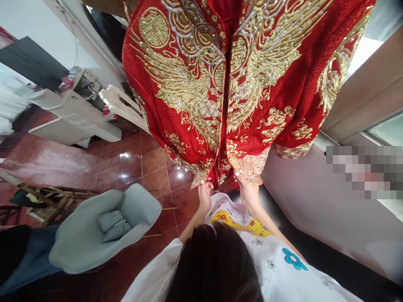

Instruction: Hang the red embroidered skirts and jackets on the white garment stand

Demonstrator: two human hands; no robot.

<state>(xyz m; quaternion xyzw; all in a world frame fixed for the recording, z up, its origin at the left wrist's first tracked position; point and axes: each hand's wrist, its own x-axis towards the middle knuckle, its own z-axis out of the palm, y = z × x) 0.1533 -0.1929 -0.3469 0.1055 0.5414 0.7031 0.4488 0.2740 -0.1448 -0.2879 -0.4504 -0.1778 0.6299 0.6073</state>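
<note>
A red jacket with heavy gold embroidery hangs in front of me, its front split down the middle. My left hand is closed in a pinch on the bottom hem of the left front panel. My right hand is closed on the gold-trimmed hem of the right front panel. Both arms reach forward from my white printed shirt. My dark hair fills the bottom middle of the view.
A grey armchair with a cushion stands at the lower left on the red tiled floor. A white plastic chair and a white worktable stand behind it. A pale wall runs along the right.
</note>
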